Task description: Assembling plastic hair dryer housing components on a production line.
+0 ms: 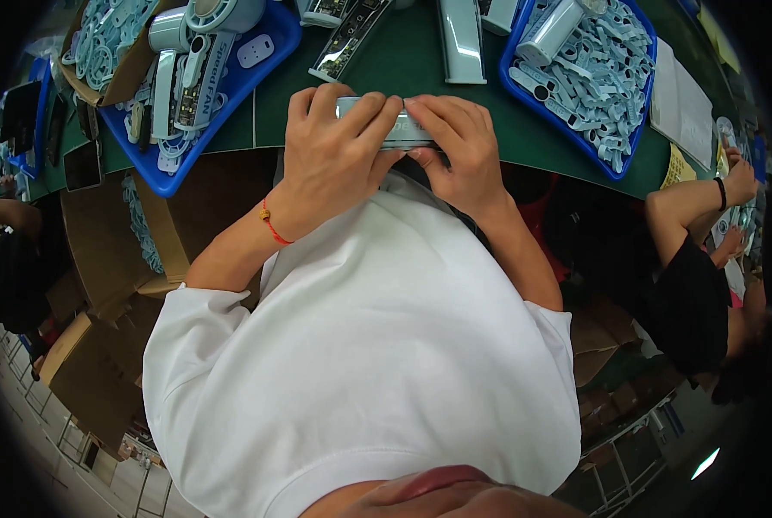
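At the near edge of the green table, both my hands grip a light blue plastic housing point(406, 131). My left hand point(332, 147) is closed round its left end, thumb beneath and fingers over the top. My right hand point(461, 148) pinches the right end between thumb and fingers. The fingers cover much of the housing, so its full shape is hidden. Just beyond my hands lie a long housing with a circuit board showing point(349, 45) and a smooth light blue handle housing point(462, 47).
A blue tray point(167, 183) on the left holds fan parts, with a cardboard box point(127, 93) of light blue rings on it. Another blue tray point(617, 173) on the right is heaped with small light blue parts. A co-worker's arm point(675, 216) is at the far right.
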### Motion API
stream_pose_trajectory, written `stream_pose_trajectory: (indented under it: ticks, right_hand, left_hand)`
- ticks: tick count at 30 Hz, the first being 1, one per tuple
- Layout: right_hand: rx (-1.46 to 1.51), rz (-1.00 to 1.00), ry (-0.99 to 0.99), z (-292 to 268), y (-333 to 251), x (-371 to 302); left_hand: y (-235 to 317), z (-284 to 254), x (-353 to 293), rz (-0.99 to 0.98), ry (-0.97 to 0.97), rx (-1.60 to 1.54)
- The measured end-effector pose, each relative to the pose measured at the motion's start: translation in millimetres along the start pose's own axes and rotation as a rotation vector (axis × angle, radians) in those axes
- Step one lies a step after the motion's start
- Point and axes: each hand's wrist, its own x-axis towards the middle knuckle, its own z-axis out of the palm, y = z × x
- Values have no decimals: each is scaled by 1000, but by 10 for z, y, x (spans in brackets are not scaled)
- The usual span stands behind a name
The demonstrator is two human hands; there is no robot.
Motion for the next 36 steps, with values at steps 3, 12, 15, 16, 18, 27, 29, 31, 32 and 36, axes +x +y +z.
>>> stream_pose_trajectory:
  ticks: [3,12,15,16,18,27,29,31,32,36]
  right_hand:
    - [-34,31,-79,-32,-43,4]
    - [47,-46,76,82,65,-76]
    - [58,-65,75,58,95,-28]
    - [56,-51,48,34,90,-12]
    - [47,-71,59,-10,78,-11]
    - [614,305,-116,-243,-256,34]
    - [476,173,-148,-375,-277,140]
    - [372,204,-250,-444,-246,164]
    - [399,215,-273,-473,-233,187]
    - [565,459,-362,-590,-254,295]
  left_hand:
    - [-11,34,-33,9,32,-4]
    - [-9,78,-29,22,74,-2]
    - [-44,81,-5,28,63,-11]
    - [-68,64,37,39,55,-14]
    - [-17,-18,87,74,121,-41]
    - [228,-131,44,-389,-183,-1471]
    - [257,-197,103,-413,-237,-1526]
    - [173,-316,231,-331,-405,-1439]
    - [131,-289,276,-313,-401,-1429]
    - [9,-219,431,-105,-335,-969]
